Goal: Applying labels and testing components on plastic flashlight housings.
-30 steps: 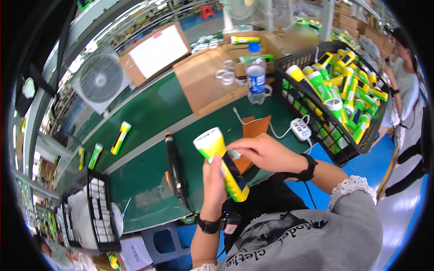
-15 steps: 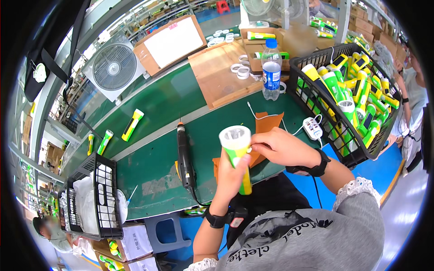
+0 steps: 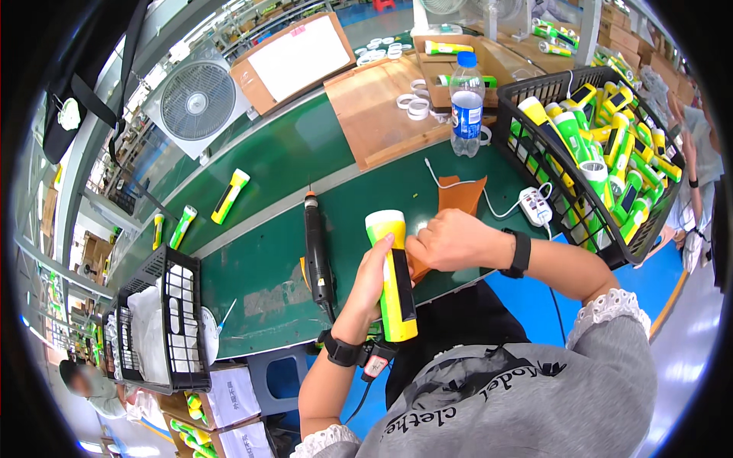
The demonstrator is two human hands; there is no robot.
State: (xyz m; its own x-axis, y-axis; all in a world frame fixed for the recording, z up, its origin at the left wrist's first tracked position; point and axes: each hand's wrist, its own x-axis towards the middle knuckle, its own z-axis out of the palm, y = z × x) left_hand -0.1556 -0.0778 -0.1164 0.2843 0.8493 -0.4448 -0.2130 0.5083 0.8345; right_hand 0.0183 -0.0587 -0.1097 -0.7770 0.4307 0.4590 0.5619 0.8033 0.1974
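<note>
Wrapped around a yellow and green flashlight (image 3: 395, 317) is my left hand (image 3: 369, 281), with its thumb along the upper body. The flashlight stands nearly upright, its white head up and a long dark panel facing me. Close by its right side, my right hand (image 3: 458, 241) has its fingers curled together. What they hold, if anything, is hidden. Behind that hand lies an orange-brown sheet (image 3: 463, 195) on the green worktable (image 3: 267, 301). A black electric screwdriver (image 3: 317, 252) rests on the table to the left of the flashlight.
A black crate (image 3: 611, 246) full of flashlights stands at right, beside a white power strip (image 3: 535, 208) and a water bottle (image 3: 466, 107). Another black crate (image 3: 183, 320) sits at left. Loose flashlights (image 3: 230, 197) lie on the far left. White rings (image 3: 418, 109) lie on a wooden board (image 3: 374, 122).
The flashlight has turned in my left hand: its dark panel now shows and its lens no longer faces up toward me. My right hand has come slightly away from its head, fingers curled.
</note>
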